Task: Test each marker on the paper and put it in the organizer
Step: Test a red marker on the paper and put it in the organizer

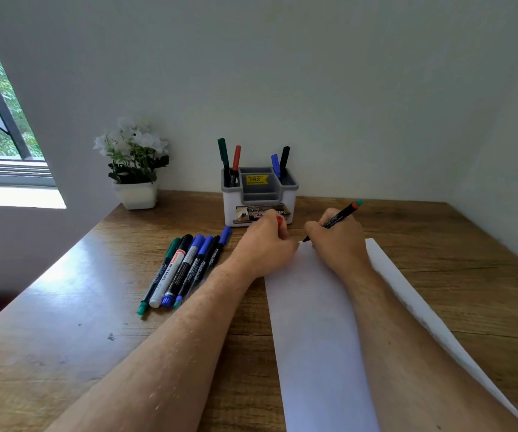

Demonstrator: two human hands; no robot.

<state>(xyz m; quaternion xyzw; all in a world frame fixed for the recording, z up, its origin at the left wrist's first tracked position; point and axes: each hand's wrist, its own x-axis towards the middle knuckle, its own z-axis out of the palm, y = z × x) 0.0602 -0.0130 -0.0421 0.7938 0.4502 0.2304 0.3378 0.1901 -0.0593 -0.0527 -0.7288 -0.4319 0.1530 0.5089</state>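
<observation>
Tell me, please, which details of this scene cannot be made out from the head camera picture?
- Marker tip and any mark on the paper: hidden behind the right hand.
- The red thing in the left hand: mostly covered by the curled fingers; probably a cap.
- Organizer front label: partly blocked by the left hand.
- Lower ends of the markers standing in the organizer: hidden by its walls.
- Paper's near end: cut off by the bottom edge.

One head-worn wide-angle view looks forward and down along both forearms. It sits close above the bench (64, 322), facing the wall (313, 73) behind.
</observation>
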